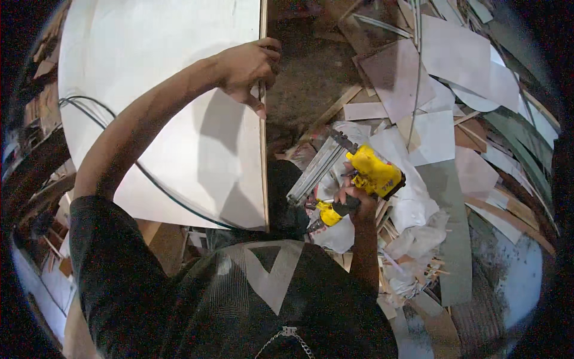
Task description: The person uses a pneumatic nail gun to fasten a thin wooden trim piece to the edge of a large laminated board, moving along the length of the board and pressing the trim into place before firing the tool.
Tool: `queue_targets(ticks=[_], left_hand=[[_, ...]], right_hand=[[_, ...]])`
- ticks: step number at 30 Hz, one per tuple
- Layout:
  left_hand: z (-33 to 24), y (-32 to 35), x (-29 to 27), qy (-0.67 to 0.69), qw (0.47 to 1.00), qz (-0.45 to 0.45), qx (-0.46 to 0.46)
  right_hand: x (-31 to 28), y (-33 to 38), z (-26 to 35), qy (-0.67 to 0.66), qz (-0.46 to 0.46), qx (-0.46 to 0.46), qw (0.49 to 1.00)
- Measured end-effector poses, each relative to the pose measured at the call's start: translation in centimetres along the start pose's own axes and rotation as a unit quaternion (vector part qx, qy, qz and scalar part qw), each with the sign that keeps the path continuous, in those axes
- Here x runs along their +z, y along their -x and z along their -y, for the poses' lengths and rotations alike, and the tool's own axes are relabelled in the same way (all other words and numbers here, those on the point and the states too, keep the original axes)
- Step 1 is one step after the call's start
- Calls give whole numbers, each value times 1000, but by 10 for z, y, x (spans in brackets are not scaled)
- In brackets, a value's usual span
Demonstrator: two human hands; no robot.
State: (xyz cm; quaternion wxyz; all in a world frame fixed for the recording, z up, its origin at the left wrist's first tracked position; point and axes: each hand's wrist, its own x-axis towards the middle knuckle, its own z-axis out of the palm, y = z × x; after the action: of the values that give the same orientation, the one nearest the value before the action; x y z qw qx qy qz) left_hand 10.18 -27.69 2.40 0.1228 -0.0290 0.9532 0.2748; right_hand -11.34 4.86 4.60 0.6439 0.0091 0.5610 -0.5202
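A broad white panel (pixel 179 137) spreads beside a yellow nail gun (pixel 373 170), held just past its right edge near the lower corner; a person's left hand (pixel 248 69) clasps that edge farther up, the right hand (pixel 357 195) wrapped around the tool.

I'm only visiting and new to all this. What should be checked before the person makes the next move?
1. Left hand on the edge of the white panel: ok, fingers and thumb rest there.
2. Yellow nail gun held: ok, the right hand grips its handle.
3. Nail gun apart from the left hand: ok, a gap shows between them.
4. Black hose off the panel: not ok, it runs across it beneath the left forearm.
5. Floor at right uncluttered: not ok, offcuts and plastic lie there.
6. Nail gun loaded: cannot tell.
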Motion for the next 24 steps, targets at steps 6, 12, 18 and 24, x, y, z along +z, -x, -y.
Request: queue_targets(ticks=[6, 12, 18, 24], left_hand=[[-1, 3, -1, -25, 998, -57, 14], [-6, -3, -7, -2, 999, 37, -34], [-16, -12, -21, -58, 984, 114, -121], [-20, -16, -19, -66, 993, 33, -89]], right_hand=[[3, 16, 14, -7, 8, 37, 999], [17, 0, 21, -129, 27, -3, 991], [3, -41, 18, -79, 96, 91, 988], [13, -71, 28, -32, 156, 167, 973]])
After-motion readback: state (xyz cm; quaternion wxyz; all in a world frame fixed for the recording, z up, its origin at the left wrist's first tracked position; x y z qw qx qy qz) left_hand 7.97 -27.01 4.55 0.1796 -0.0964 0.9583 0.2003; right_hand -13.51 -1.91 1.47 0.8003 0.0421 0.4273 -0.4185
